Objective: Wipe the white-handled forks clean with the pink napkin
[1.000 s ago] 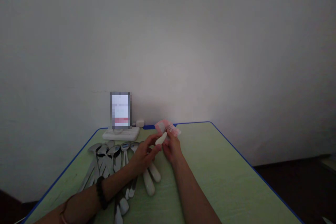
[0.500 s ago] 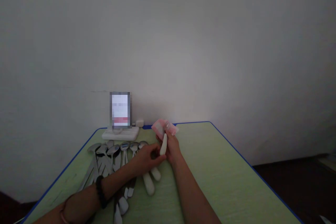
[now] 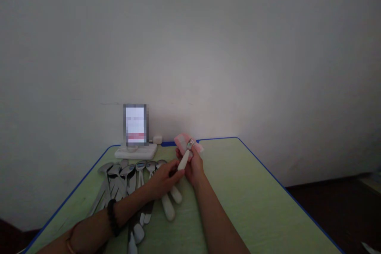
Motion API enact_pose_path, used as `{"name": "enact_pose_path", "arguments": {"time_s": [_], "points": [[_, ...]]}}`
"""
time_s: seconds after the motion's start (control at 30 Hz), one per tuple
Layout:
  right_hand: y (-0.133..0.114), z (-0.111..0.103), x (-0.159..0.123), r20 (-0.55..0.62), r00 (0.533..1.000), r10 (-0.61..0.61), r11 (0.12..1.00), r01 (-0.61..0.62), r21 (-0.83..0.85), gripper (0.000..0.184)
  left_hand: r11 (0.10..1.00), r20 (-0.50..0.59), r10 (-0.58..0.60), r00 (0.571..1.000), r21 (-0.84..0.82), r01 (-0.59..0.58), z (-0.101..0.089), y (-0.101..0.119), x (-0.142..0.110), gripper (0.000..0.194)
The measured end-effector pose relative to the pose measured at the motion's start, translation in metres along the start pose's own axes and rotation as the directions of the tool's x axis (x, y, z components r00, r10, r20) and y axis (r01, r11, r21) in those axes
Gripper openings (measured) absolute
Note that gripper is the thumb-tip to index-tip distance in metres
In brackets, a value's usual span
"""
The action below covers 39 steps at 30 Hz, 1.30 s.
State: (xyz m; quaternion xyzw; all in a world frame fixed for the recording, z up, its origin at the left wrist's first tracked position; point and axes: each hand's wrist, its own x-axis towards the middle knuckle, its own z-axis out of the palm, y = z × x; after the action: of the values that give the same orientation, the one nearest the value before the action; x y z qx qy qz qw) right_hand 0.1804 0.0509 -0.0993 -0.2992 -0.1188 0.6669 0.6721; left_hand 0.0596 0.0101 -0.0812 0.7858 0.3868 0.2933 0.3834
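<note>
My left hand [image 3: 164, 178] pinches the lower end of a white-handled utensil [image 3: 183, 161]. The utensil tilts up to the right, and its short shiny metal head lies against a pink and white cloth [image 3: 181, 139]. I cannot make out what kind of head it is. My right hand [image 3: 195, 166] is closed on the cloth, its thumb beside the metal head. Below my left wrist, metal spoons and ladles [image 3: 128, 171] lie side by side on the table. Two more white handles [image 3: 168, 207] stick out under my left hand, and my forearm hides part of the pile.
The pale green table [image 3: 253, 198] has a blue edge and stands against a grey wall [image 3: 238, 67]. At its back left a phone with a blurred screen [image 3: 135, 124] stands on a white base [image 3: 136, 152]. Beside it is a small white plug [image 3: 157, 139].
The utensil has turned, its handle end moving left and its metal head right, so more of the head shows. My left hand has shifted slightly left and up with the handle.
</note>
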Motion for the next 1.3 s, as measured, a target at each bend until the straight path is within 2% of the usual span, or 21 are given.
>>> {"name": "enact_pose_path", "arguments": {"time_s": [0.13, 0.23, 0.3, 0.37, 0.8, 1.07, 1.17, 1.3], "points": [[0.0018, -0.0014, 0.0023, 0.026, 1.000, 0.007, 0.999, -0.007, -0.031, 0.016, 1.000, 0.018, 0.025, 1.000, -0.011, -0.025, 0.0008, -0.0005, -0.0006, 0.017], [0.0033, -0.0017, 0.0030, 0.076, 0.997, 0.002, 0.998, 0.002, -0.057, 0.017, 0.984, -0.071, 0.055, 0.996, -0.163, -0.066, 0.0034, -0.0041, 0.0004, 0.016], [0.0036, -0.0012, 0.0025, 0.090, 0.996, -0.024, 0.998, 0.028, -0.050, 0.018, 0.960, -0.143, 0.039, 0.989, -0.269, -0.076, 0.0054, -0.0066, 0.0012, 0.021], [0.0035, -0.0007, 0.0016, 0.091, 0.995, -0.041, 0.998, 0.045, -0.038, 0.020, 0.946, -0.168, 0.017, 0.986, -0.315, -0.070, 0.0066, -0.0080, 0.0016, 0.025], [0.0063, -0.0020, 0.0038, 0.091, 0.994, -0.060, 0.997, 0.065, -0.052, 0.027, 0.967, -0.133, 0.065, 0.989, -0.236, -0.095, 0.0045, -0.0090, 0.0018, 0.035], [0.0045, 0.0000, 0.0018, 0.089, 0.996, -0.023, 0.995, 0.031, -0.096, 0.014, 0.975, -0.124, 0.070, 0.990, -0.200, -0.094, 0.0033, -0.0040, -0.0012, 0.030], [0.0030, 0.0012, -0.0005, 0.100, 0.995, -0.026, 0.997, 0.033, -0.075, 0.018, 0.977, -0.144, 0.069, 0.987, -0.191, -0.096, 0.0029, -0.0038, -0.0009, 0.028], [-0.0007, 0.0008, -0.0019, 0.144, 0.989, -0.042, 0.999, 0.037, 0.038, 0.031, 0.958, -0.192, 0.041, 0.981, -0.273, -0.093, 0.0035, -0.0077, 0.0019, 0.033]]}}
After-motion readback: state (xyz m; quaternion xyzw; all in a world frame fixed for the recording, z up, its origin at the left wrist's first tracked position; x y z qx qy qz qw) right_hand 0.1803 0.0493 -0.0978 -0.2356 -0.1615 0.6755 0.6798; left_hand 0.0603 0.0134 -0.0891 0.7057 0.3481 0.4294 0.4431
